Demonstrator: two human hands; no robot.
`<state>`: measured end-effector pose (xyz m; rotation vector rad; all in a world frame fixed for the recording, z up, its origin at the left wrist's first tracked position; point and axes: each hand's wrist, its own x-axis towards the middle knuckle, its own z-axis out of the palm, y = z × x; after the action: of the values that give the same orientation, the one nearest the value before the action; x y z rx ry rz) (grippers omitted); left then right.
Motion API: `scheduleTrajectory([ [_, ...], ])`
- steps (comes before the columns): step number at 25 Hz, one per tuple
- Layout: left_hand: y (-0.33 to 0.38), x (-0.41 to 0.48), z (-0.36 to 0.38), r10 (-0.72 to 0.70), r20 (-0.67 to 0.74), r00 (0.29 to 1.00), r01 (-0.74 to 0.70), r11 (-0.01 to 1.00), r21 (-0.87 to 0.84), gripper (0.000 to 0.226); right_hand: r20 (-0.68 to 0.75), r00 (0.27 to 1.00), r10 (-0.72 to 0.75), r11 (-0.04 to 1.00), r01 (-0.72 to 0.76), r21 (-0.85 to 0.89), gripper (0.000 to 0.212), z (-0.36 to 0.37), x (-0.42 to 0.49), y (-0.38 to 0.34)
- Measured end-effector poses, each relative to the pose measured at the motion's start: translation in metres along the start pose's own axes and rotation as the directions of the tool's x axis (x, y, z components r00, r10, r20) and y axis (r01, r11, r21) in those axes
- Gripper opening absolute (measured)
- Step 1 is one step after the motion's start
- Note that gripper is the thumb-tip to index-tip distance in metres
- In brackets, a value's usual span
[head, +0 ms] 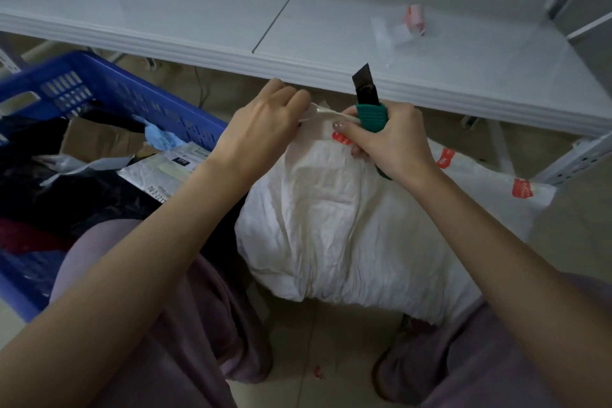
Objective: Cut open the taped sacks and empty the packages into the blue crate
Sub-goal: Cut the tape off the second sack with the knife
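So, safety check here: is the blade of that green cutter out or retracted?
Out. The dark blade sticks well past the green cutter handle gripped in the right hand, pointing up, away from the white sack.

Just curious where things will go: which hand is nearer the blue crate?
Left. The left hand pinches the sack just right of the crate; the right hand, holding the knife, is farther right.

Dim, soft blur, wide-angle edge bending

White sack (pixel 331 219) with red labels (pixel 522 188); blue slotted crate (pixel 109 89); green-handled utility knife (pixel 371 111), black blade; mauve trousers (pixel 185 325); white surface (pixel 198 16).
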<state>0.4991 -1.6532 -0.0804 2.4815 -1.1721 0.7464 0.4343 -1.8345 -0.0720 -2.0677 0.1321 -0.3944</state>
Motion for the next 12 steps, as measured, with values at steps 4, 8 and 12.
scheduleTrajectory([
  [4,-0.004,0.005,0.013,0.122,0.031,0.992,-0.122,0.992,0.016,0.015,0.163,0.985,0.057,0.988,-0.032,-0.150,0.024,-0.015,0.004,0.013],
  [8,-0.003,0.004,0.014,0.137,0.047,0.989,-0.137,0.990,-0.016,0.011,0.130,0.987,0.097,0.988,-0.080,-0.130,0.020,-0.033,0.013,0.015],
  [12,-0.004,-0.009,0.008,0.138,0.064,0.988,-0.133,0.989,-0.071,0.012,0.251,0.933,0.260,0.964,-0.238,-0.116,0.029,-0.057,0.029,0.015],
])
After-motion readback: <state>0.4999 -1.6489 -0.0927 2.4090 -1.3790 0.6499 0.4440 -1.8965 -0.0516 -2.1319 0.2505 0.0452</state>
